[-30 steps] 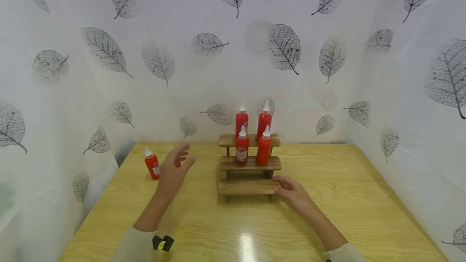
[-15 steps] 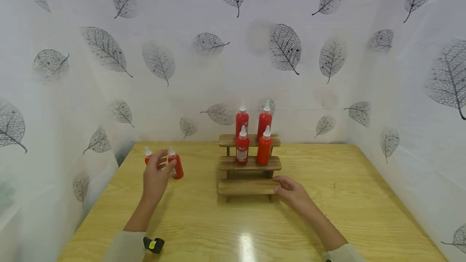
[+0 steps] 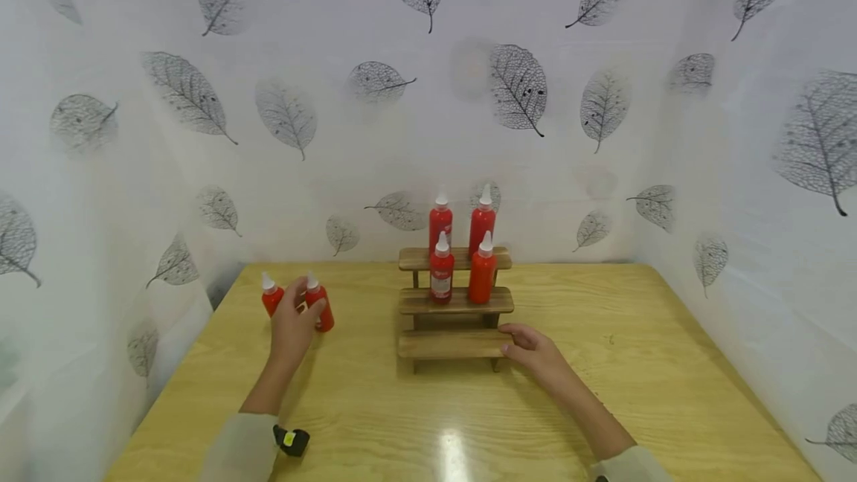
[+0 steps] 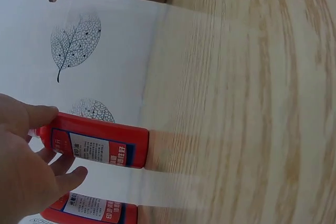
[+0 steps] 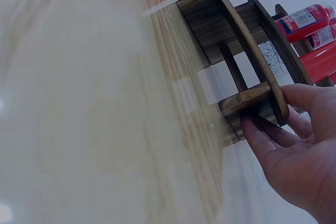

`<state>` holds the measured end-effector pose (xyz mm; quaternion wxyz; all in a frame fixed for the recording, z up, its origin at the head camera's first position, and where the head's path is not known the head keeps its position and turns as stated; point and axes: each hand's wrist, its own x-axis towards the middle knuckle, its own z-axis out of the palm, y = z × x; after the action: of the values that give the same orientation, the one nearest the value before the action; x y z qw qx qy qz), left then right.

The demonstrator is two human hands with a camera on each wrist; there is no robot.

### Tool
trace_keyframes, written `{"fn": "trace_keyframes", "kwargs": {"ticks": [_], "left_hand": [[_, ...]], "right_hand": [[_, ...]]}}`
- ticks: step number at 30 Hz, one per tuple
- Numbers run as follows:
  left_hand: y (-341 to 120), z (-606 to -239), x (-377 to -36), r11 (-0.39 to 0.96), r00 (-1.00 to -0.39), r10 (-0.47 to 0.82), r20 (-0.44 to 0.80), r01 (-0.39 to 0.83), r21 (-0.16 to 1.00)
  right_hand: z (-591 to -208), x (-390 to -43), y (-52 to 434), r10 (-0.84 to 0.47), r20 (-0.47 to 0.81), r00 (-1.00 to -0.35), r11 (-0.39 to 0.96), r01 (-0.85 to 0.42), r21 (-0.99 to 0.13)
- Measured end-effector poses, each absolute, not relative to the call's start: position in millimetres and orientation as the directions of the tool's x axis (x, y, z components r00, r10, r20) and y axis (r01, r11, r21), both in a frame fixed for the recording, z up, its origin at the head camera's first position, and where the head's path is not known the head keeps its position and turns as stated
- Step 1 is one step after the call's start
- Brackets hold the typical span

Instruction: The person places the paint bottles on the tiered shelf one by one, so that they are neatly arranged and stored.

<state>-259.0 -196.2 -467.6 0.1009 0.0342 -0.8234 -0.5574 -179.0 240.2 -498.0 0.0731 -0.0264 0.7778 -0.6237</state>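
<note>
At the left of the table my left hand (image 3: pixel 291 333) holds a red ink bottle (image 3: pixel 325 317) with a white nozzle cap by its upper part. In the left wrist view, the thumb and fingers curl about the labelled bottle (image 4: pixel 100 141) near its neck; its base is at the tabletop. A second red bottle (image 3: pixel 271 302) stands just left of it, partly behind the hand. My right hand (image 3: pixel 541 360) grips the right end of the lowest step of a three-step wooden stand (image 3: pixel 448 346). The right wrist view shows fingers (image 5: pixel 258 139) under that step's end.
Two red bottles stand on the stand's middle step (image 3: pixel 462 300) and two on its top step (image 3: pixel 462 257). A pale wood table (image 3: pixel 375 422) carries everything. Leaf-printed white sheeting (image 3: pixel 321 192) closes off the back and sides.
My left hand first moved left towards the two loose bottles, then slightly right, and now holds the right one. The right hand stays on the stand. The head view has shifted slightly.
</note>
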Motion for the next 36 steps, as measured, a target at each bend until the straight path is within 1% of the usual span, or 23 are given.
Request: {"fn": "trace_keyframes", "kwargs": {"ticks": [8,16,19,22,26,33,36], "left_hand": [[-192.3,-464.0,-258.3,0.343,-0.976,-0.178,0.128,0.061,0.937],[-185.1,-465.5,-255.5,0.384,-0.957,-0.183,0.224,0.140,0.913],[-180.6,-460.5,-250.9,0.374,-0.956,-0.173,0.239,0.160,0.913],[-174.6,-452.4,-244.1,0.349,-0.957,-0.147,0.251,0.188,0.918],[-163.4,-438.4,-233.3,0.330,-0.947,-0.103,0.304,0.256,0.909],[-137.2,-415.9,-211.9,0.346,-0.925,-0.021,0.378,0.349,0.871],[-125.1,-409.4,-204.4,0.346,-0.907,0.017,0.421,0.400,0.849]], "right_hand": [[-498.5,-179.7,239.5,-0.129,-0.074,-0.989,0.217,0.044,-0.975],[-499.1,-179.6,238.6,-0.136,-0.072,-0.988,0.213,0.042,-0.976],[-499.9,-180.0,238.7,-0.132,-0.075,-0.988,0.213,0.046,-0.976],[-500.7,-180.7,239.1,-0.127,-0.077,-0.989,0.216,0.049,-0.975],[-500.6,-181.5,239.3,-0.125,-0.076,-0.989,0.220,0.047,-0.974],[-499.1,-181.1,241.8,-0.122,-0.087,-0.989,0.234,0.056,-0.971],[-499.7,-181.2,244.1,-0.130,-0.089,-0.988,0.238,0.056,-0.970]]}}
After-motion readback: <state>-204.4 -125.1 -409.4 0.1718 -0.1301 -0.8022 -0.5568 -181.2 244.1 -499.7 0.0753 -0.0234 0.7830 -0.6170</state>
